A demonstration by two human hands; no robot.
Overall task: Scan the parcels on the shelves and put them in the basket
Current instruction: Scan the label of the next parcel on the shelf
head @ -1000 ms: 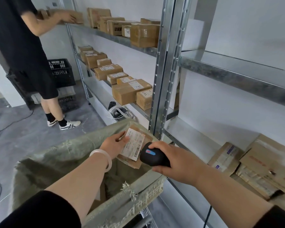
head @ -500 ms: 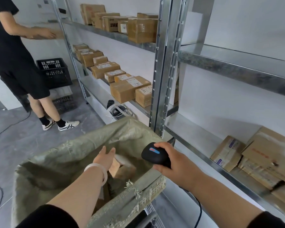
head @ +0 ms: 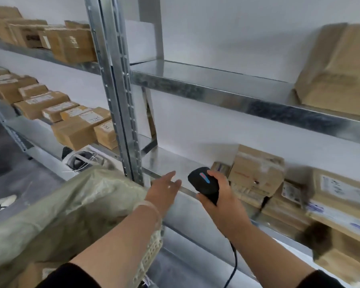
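Note:
My right hand [head: 216, 196] grips a black barcode scanner [head: 204, 183] with a blue and red mark, its cable hanging down, just in front of the middle shelf [head: 175, 165]. My left hand [head: 163, 189] is empty, fingers stretched out, over the shelf's front edge to the left of the scanner. Several brown cardboard parcels [head: 258, 173] lie on that shelf right of the scanner. The basket [head: 150, 252], lined with a grey-green sack [head: 60, 215], stands at lower left under my left forearm.
A metal upright [head: 116, 90] divides the shelving. The left bay holds several labelled parcels [head: 75, 125] on two levels. A large parcel [head: 337, 69] sits on the upper right shelf. A person's white shoe [head: 0, 204] shows at the left edge on the grey floor.
My left hand let the parcel drop into the basket, then rose empty toward the shelf. The view swung right and my right hand carried the scanner up to the shelf parcels.

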